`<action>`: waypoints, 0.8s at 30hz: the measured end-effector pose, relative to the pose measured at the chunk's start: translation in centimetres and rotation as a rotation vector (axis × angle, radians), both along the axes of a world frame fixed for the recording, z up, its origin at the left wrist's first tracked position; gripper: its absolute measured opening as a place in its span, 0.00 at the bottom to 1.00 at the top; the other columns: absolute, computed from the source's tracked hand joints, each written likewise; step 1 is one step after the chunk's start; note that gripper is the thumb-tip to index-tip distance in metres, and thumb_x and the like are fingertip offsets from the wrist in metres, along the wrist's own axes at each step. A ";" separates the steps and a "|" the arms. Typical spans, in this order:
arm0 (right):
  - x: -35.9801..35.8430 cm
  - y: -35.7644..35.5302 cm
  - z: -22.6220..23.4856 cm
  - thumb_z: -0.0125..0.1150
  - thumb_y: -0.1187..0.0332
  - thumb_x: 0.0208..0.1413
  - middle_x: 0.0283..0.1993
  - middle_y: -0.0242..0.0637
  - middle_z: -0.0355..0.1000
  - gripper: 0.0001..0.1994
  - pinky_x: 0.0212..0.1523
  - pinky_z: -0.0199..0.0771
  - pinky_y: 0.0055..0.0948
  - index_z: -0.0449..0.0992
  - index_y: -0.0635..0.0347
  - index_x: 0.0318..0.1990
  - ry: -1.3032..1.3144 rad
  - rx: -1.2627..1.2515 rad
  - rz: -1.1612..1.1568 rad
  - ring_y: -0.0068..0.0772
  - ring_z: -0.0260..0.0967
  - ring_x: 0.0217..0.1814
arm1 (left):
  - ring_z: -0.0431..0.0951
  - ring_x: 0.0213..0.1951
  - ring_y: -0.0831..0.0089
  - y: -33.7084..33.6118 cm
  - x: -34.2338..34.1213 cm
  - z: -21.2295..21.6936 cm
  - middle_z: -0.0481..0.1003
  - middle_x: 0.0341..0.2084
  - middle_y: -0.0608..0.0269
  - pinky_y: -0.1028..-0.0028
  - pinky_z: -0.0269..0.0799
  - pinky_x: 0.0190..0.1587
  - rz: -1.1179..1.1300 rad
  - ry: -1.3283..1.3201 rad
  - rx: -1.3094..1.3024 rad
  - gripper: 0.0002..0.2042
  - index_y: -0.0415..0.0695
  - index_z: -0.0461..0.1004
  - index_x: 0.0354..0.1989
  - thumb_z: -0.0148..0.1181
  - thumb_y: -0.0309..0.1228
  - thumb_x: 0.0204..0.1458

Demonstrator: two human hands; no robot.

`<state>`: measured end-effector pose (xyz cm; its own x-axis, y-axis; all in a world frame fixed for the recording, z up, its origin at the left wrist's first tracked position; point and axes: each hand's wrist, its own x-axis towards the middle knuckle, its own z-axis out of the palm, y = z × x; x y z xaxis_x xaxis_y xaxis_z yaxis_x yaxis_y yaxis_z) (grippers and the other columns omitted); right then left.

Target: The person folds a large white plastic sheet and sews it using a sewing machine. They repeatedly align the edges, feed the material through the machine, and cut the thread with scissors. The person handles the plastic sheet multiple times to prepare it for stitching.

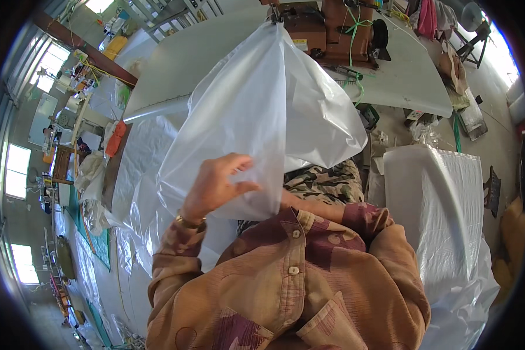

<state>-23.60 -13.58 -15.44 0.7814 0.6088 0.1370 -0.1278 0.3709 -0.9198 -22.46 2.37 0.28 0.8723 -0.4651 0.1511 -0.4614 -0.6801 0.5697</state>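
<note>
A translucent white plastic sheet point(239, 111) hangs in folds from the head of a brown sewing machine point(347, 35) down toward my lap. My left hand point(216, 182) is in front of the sheet's lower left part. Its thumb and fingers are curved but apart, with nothing visible between them. My right hand point(288, 201) reaches in from the right, behind the sheet's lower edge. The plastic covers its fingers, so I cannot see whether they grip it. Sheet, machine and tabletop meet at the top of the view.
The grey worktable point(216, 44) carries the machine, with green string point(356, 26) hanging from it. At my right stands a stack of silvery-white plastic sheets point(431, 204). More plastic point(149, 151) lies at the left, near an orange bundle point(116, 139). A pedestal stand point(475, 41) is at far right.
</note>
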 end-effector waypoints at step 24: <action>10.9 -4.0 0.6 0.56 0.67 0.60 0.33 0.35 0.75 0.12 0.34 0.73 0.23 0.76 0.67 0.44 0.108 -0.181 -0.514 0.27 0.72 0.32 | 0.73 0.27 0.81 0.5 5.3 -4.7 0.73 0.25 0.72 0.80 0.68 0.30 0.437 0.591 -1.029 0.06 0.43 0.76 0.31 0.63 0.32 0.51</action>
